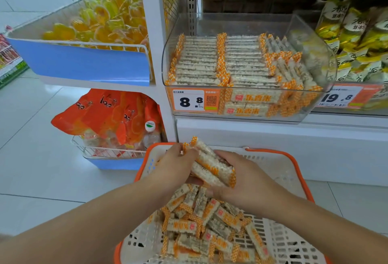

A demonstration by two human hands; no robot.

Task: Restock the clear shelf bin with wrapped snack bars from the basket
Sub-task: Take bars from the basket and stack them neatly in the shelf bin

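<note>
A white basket with an orange rim (281,154) stands low in front of me, with a heap of orange-and-white wrapped snack bars (201,221) in it. Above the heap, my left hand (174,167) and my right hand (243,181) together grip a small stack of bars (212,165), the left at its upper end, the right underneath. On the shelf above sits the clear bin (315,38), filled with neat rows of the same bars (231,62); a price tag reading 8.8 (190,102) is on its front.
A second clear bin with yellow packets (361,38) stands to the right. On the left, a wire bin of orange jelly cups (100,24) sits over a lower wire basket with orange bags (109,116). White shelf base (273,133) behind the basket; tiled floor to the left.
</note>
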